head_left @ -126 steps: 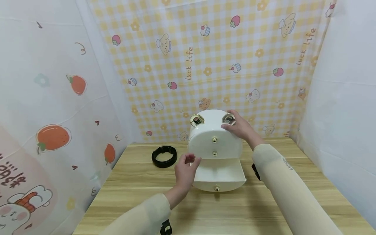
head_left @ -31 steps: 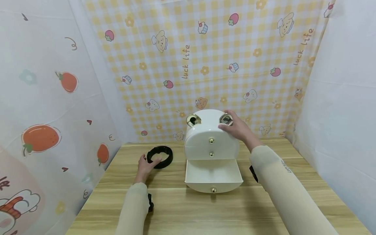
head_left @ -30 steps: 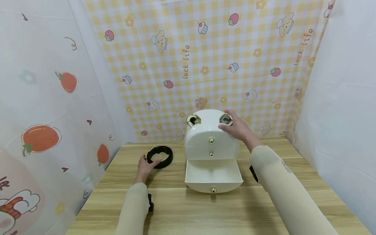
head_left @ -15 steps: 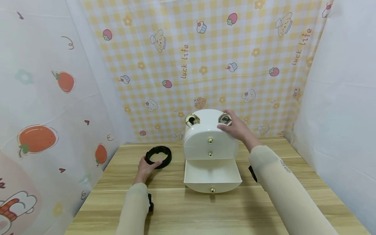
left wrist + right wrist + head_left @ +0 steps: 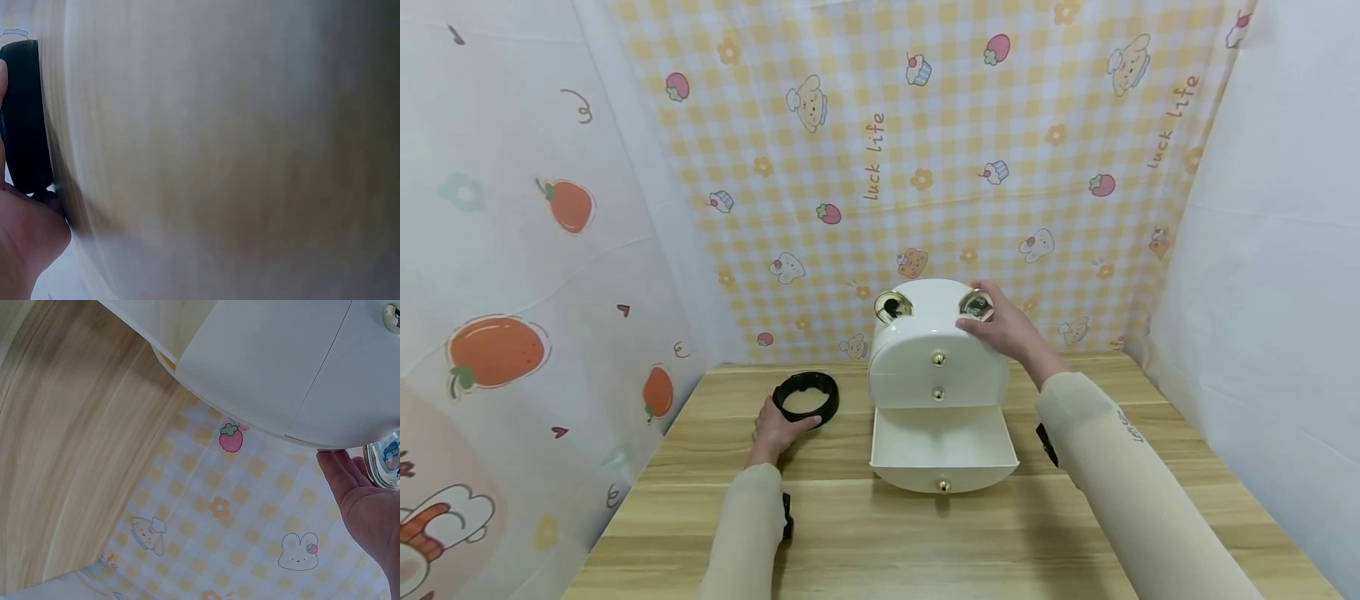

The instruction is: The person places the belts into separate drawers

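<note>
In the head view my left hand (image 5: 777, 432) holds a black ring (image 5: 827, 408) by its near left side, with the thumb along the front. The left wrist view shows the ring's dark outer wall (image 5: 25, 119) standing close to the tabletop, beside my fingers. My right hand (image 5: 1009, 327) grips the top right corner of a glossy white frog-shaped drawer box (image 5: 938, 300), thumb and fingers around its gold-rimmed eye (image 5: 977, 305). The bottom drawer (image 5: 936, 437) is pulled out, with nothing inside it. Above it, two drawers with gold knobs are closed.
The wood-grain table (image 5: 880, 542) carries the ring at the left and the drawer box in the middle. A yellow checked cloth (image 5: 917, 150) hangs close behind. White printed cloth (image 5: 647, 208) walls the left side, and white cloth (image 5: 1277, 267) the right.
My left hand has moved from in front of the drawer to the black ring. Its thumb has shifted from the ring's opening to its near outer side. The right hand stays on the drawer box.
</note>
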`<state>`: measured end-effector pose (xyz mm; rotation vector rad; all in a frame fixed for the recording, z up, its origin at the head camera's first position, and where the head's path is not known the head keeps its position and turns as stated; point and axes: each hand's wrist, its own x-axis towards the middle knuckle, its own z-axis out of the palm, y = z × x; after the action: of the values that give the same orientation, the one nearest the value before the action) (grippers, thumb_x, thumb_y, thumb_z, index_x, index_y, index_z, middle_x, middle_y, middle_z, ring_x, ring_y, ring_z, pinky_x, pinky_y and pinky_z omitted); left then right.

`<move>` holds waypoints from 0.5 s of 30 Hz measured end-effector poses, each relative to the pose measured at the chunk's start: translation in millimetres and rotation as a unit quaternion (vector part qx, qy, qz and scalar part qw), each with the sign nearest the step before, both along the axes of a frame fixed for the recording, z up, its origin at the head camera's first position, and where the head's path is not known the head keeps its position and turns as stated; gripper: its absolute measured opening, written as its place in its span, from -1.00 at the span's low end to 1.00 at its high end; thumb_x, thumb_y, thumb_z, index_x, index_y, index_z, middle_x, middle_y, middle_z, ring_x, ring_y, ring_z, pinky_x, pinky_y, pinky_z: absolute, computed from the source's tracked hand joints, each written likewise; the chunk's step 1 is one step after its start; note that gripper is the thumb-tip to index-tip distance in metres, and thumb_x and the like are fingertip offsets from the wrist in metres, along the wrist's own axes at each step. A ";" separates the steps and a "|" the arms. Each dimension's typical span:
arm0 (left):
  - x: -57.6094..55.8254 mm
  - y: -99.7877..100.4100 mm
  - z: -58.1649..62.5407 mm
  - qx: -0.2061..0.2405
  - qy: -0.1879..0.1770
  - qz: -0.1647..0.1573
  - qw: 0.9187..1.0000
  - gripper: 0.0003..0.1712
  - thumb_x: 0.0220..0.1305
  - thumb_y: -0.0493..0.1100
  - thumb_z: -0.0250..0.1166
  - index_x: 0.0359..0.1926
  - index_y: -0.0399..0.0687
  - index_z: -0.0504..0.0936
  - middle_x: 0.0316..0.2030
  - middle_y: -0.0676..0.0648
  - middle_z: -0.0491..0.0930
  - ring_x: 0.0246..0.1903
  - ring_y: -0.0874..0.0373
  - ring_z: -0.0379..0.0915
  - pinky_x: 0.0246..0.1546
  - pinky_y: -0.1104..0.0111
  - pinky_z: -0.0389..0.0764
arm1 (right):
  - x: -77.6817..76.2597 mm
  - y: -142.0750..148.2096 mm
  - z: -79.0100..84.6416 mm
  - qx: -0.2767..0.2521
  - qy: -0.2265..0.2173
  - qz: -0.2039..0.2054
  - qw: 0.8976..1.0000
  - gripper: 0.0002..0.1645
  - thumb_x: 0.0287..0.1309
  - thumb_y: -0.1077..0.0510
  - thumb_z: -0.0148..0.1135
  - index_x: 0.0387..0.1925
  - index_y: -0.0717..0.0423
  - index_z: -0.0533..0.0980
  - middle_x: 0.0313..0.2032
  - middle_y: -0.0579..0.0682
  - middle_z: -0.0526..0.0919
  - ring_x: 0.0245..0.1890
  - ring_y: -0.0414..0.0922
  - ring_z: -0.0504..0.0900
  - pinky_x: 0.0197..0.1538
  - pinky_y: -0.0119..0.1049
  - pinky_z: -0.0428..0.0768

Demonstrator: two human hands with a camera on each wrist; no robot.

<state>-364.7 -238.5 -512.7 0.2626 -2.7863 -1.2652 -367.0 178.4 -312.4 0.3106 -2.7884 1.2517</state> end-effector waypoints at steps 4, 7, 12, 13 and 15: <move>-1.0 1.2 -2.2 -0.011 -0.009 0.010 1.000 0.41 0.03 0.20 0.51 0.52 -0.36 -0.24 0.46 -0.47 -0.10 0.41 -0.42 -0.20 0.34 -0.26 -0.06 | -0.1 0.0 -0.1 0.001 -0.001 -0.001 1.000 -0.06 0.30 -0.12 0.28 0.53 -0.15 0.00 0.32 0.36 0.32 0.24 0.36 0.35 0.24 0.28 0.32; -0.9 3.0 -1.7 -0.017 -0.019 0.018 1.000 0.44 0.04 0.22 0.51 0.52 -0.37 -0.29 0.47 -0.48 -0.14 0.42 -0.41 -0.23 0.35 -0.25 -0.09 | 0.1 -0.2 -0.3 -0.001 -0.004 0.000 1.000 -0.05 0.30 -0.12 0.28 0.53 -0.16 -0.01 0.33 0.35 0.30 0.25 0.36 0.34 0.24 0.29 0.32; -0.8 6.2 0.6 -0.025 -0.024 0.023 0.999 0.47 0.03 0.26 0.49 0.51 -0.40 -0.31 0.46 -0.50 -0.17 0.42 -0.42 -0.24 0.37 -0.23 -0.12 | 0.5 -0.3 -0.3 -0.003 -0.005 -0.001 1.000 -0.06 0.30 -0.11 0.27 0.53 -0.16 -0.01 0.31 0.37 0.33 0.22 0.36 0.37 0.22 0.27 0.35; -0.5 6.8 1.1 -0.026 -0.023 0.024 0.999 0.47 0.03 0.27 0.50 0.51 -0.41 -0.30 0.46 -0.50 -0.16 0.42 -0.42 -0.24 0.37 -0.23 -0.12 | 0.5 -0.3 -0.2 -0.004 -0.005 -0.001 1.000 -0.06 0.30 -0.11 0.27 0.53 -0.16 -0.01 0.31 0.37 0.33 0.21 0.36 0.38 0.22 0.27 0.35; 0.3 8.3 2.2 -0.027 -0.018 0.026 0.999 0.46 0.02 0.26 0.50 0.50 -0.42 -0.27 0.45 -0.51 -0.14 0.41 -0.42 -0.22 0.36 -0.23 -0.11 | 0.5 -0.3 -0.2 -0.004 -0.003 -0.002 1.000 -0.07 0.30 -0.11 0.28 0.53 -0.16 0.00 0.30 0.36 0.34 0.21 0.35 0.39 0.21 0.26 0.36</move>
<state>-364.4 -230.2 -510.6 0.3573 -2.8198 -1.1824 -366.5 178.1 -312.6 0.3023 -2.7864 1.2657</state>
